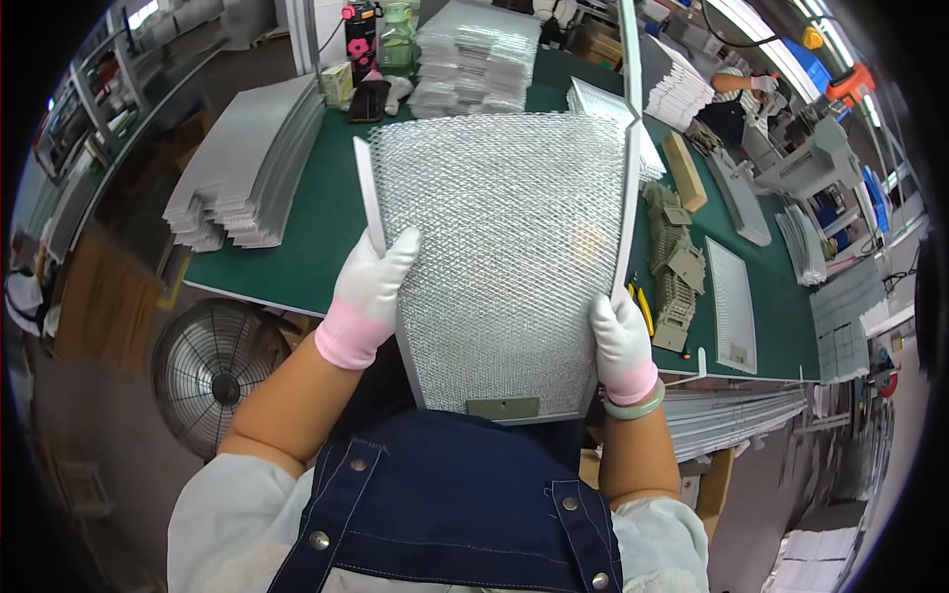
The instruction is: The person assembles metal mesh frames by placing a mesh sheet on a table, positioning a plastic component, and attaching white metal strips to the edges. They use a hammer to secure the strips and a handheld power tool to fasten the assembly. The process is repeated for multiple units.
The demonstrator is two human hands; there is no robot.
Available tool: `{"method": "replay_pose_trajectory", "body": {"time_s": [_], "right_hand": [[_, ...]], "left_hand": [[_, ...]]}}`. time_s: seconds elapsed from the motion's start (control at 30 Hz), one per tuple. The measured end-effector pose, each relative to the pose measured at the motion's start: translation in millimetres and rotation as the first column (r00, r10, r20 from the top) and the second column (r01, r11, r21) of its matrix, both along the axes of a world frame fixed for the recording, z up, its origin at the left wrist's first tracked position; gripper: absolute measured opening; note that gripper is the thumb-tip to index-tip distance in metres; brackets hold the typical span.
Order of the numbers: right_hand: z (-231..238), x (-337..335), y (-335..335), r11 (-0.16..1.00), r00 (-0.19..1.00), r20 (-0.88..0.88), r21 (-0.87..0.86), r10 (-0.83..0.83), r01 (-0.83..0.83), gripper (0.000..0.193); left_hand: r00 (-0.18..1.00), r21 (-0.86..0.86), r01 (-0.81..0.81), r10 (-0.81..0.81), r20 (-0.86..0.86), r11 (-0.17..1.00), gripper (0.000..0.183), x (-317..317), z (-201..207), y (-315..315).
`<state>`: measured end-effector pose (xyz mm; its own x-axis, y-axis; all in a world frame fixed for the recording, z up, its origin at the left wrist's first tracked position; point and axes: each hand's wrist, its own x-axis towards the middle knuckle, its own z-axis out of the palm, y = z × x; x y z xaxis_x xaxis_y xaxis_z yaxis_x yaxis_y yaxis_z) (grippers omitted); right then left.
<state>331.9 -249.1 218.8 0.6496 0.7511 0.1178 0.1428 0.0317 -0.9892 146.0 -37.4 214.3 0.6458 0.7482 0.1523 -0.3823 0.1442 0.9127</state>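
Note:
A silver metal mesh filter panel [494,217] is held in front of my body, tilted over the green table's near edge. My gloved left hand [374,277] is closed on its left side, thumb on the mesh, at the lower end of a short pale frame strip [367,188]. On the right side my gloved right hand [621,341] grips the lower edge, beside a long pale strip [630,188] that runs up past the panel's top. A small grey latch plate [504,407] sits at the panel's bottom edge. The fingers behind the panel are hidden.
Stacked flat metal sheets [247,148] lie left on the green table [316,198], wrapped mesh panels [474,54] at the back. Right are grey plastic parts [675,267], yellow-handled pliers [645,311] and a framed filter [730,301]. A floor fan [225,385] stands lower left. Another person's hand [761,87] works far right.

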Motion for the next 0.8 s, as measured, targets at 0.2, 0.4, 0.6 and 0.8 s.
{"method": "replay_pose_trajectory", "body": {"time_s": [0.2, 0.4, 0.6, 0.8], "right_hand": [[-0.9, -9.0, 7.6, 0.989, 0.985, 0.131, 0.109, -0.115, 0.101, 0.031], [-9.3, -7.6, 15.5, 0.972, 0.900, 0.393, -0.050, -0.191, 0.228, 0.030], [14.3, 57.1, 18.3, 1.000, 0.919, 0.395, -0.023, -0.008, 0.019, 0.045], [71.4, 83.0, 10.3, 0.882, 0.866, 0.340, -0.425, 0.366, -0.206, 0.050]], "left_hand": [[0.998, 0.035, -0.056, 0.056, 0.005, 0.998, 0.036, -5.4, 2.7, 4.6], [0.997, 0.032, -0.001, -0.002, 0.083, 0.999, 0.034, -10.1, 8.0, -8.3], [0.983, -0.162, 0.099, -0.071, 0.167, 0.982, 0.040, -2.9, -10.6, -38.9], [0.754, -0.078, 0.543, -0.527, -0.392, 0.836, 0.053, -30.0, -56.9, -66.0]]}}
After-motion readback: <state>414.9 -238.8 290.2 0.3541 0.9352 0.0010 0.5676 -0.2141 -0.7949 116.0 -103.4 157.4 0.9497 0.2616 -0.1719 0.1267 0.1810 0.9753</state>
